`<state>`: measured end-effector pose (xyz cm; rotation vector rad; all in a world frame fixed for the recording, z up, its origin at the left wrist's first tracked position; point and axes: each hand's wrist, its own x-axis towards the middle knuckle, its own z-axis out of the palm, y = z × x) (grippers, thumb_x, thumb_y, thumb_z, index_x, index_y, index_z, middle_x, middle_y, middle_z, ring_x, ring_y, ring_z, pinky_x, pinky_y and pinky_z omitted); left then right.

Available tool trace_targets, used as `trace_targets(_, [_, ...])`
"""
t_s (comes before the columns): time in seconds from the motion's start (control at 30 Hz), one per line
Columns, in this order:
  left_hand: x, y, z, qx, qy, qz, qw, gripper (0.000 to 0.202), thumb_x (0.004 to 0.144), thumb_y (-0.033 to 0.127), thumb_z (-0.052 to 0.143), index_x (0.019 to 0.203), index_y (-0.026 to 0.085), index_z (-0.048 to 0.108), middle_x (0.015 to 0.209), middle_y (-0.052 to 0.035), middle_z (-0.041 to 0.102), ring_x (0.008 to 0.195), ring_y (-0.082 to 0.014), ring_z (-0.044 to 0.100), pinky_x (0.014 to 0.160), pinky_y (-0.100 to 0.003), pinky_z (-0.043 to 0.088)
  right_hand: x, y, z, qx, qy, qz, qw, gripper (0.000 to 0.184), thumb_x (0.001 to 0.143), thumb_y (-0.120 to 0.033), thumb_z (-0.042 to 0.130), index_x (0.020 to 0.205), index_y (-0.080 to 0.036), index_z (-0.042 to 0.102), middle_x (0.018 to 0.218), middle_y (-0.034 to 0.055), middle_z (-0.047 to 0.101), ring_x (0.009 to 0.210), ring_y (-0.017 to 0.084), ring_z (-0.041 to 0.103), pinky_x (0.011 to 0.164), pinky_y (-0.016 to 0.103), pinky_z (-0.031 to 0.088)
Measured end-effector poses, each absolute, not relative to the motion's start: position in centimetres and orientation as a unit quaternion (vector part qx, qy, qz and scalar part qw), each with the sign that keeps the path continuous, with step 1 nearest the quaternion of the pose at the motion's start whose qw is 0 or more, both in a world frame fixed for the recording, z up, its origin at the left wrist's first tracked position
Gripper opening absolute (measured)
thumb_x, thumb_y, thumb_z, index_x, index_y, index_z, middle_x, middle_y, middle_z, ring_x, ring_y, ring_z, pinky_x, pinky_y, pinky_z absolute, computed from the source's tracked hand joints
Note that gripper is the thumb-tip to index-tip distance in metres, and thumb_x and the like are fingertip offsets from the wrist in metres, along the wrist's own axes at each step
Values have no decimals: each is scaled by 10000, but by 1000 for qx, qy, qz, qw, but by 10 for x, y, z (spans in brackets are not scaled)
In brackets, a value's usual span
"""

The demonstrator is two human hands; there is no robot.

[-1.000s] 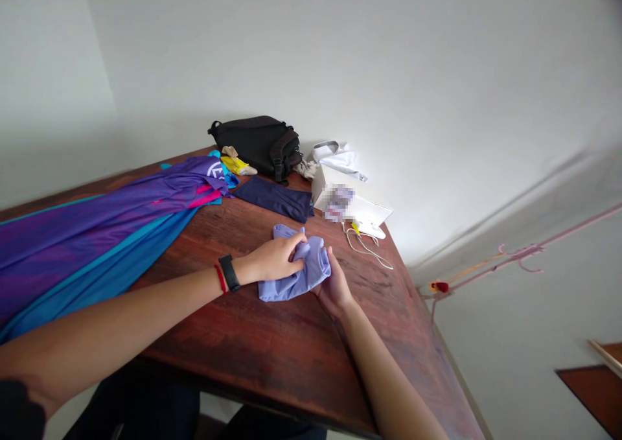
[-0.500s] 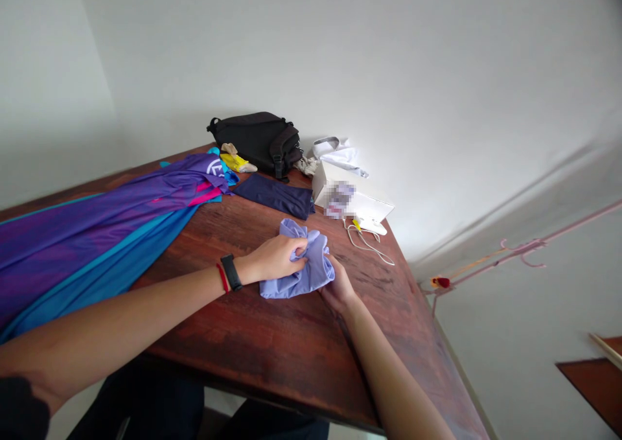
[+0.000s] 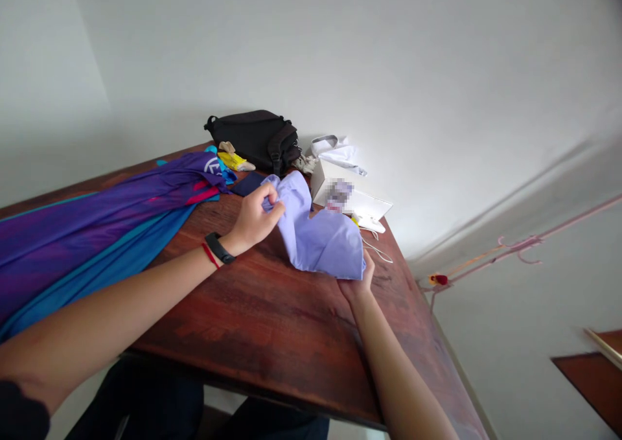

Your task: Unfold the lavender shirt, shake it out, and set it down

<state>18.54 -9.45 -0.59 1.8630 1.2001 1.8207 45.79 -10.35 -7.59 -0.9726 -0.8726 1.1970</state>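
Note:
A lavender cloth [image 3: 323, 242] is stretched between my two hands above the wooden table [image 3: 253, 323]. My left hand [image 3: 257, 216], with a black band and a red cord at the wrist, is closed on the cloth's upper left part. At the lower right end my right hand [image 3: 359, 281] grips the edge, its fingers partly hidden behind the fabric. Whether the cloth is a garment or a bag I cannot tell. Just behind it lies a folded dark navy cloth [image 3: 247, 184], now mostly covered from sight.
Purple and blue garments [image 3: 126, 200] spread over the left side. At the back are a black bag [image 3: 253, 138], a yellow item [image 3: 233, 160], a white box [image 3: 318, 179], white fabric [image 3: 337, 150] and a white cord [image 3: 379, 251]. A pink rack [image 3: 525, 244] stands to the right.
My hands have moved apart, the left up and leftward, the right a little to the right. The bunched lavender cloth has opened out between them and now hides most of the navy cloth.

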Motion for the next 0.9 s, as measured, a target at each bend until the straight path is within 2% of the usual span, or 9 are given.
trace_targets(0.07, [175,-80,-10,615,444,639,129,182,819,224,577,739,235,413,773,14,485,774,-189,486,787,-307,394,462,-98,-79,-426,-360,510,655,222,704,-438,660,699,-245,551,568,-42,588,547,170,590,539,304,493])
trace_targets(0.13, [164,-62,-23,604,494,612,130,147,822,251,582,781,236,441,814,0,524,820,-208,523,826,-324,413,463,-94,-83,-454,-352,503,646,206,684,-359,674,830,-238,594,599,-62,603,533,153,578,518,279,475])
trace_targets(0.27, [144,-36,-59,603,623,481,129,241,752,282,675,912,219,507,981,-73,574,1068,-310,544,961,-414,427,464,-85,-95,-537,-357,436,627,468,647,-272,712,1097,-251,583,728,-71,658,572,133,589,510,233,442])
trace_targets(0.4, [136,-33,-75,645,629,431,40,368,760,254,689,1108,207,581,1298,-146,544,1291,-366,464,1071,-491,384,466,-84,-100,-544,-478,317,612,345,679,-277,714,1016,-208,684,989,48,700,869,203,650,742,315,522])
trace_targets(0.53, [145,-42,-64,771,502,391,-28,310,862,235,605,1166,223,666,1475,-114,504,1436,-354,355,1167,-525,289,464,-89,-97,-550,-604,180,548,247,745,-301,691,961,-213,770,1131,104,654,1070,259,603,981,410,465])
trace_targets(0.63, [159,-53,-55,847,402,347,7,232,899,219,565,1061,226,731,1343,-87,637,1380,-315,456,1165,-486,311,463,-90,-99,-551,-624,187,522,233,767,-316,687,956,-217,782,1075,96,666,1046,261,615,1015,430,446])
trace_targets(0.73, [170,-63,-56,896,329,287,76,223,907,205,563,1030,225,748,1126,-72,737,1110,-256,651,1022,-369,445,464,-88,-101,-542,-618,208,530,213,786,-325,681,942,-211,770,1042,90,687,1035,257,624,993,430,463])
trace_targets(0.8, [173,-68,-59,908,320,252,94,211,915,200,558,1009,230,745,1015,-54,757,964,-226,692,913,-311,479,465,-87,-100,-525,-610,214,553,197,812,-337,665,929,-207,755,1043,87,700,1037,251,630,971,422,478])
trace_targets(0.9, [175,-71,-62,913,336,222,73,190,920,198,557,978,221,737,976,-52,759,928,-225,707,843,-288,481,461,-92,-92,-492,-599,226,590,179,820,-353,683,893,-200,739,1027,82,711,1016,247,647,934,407,495])
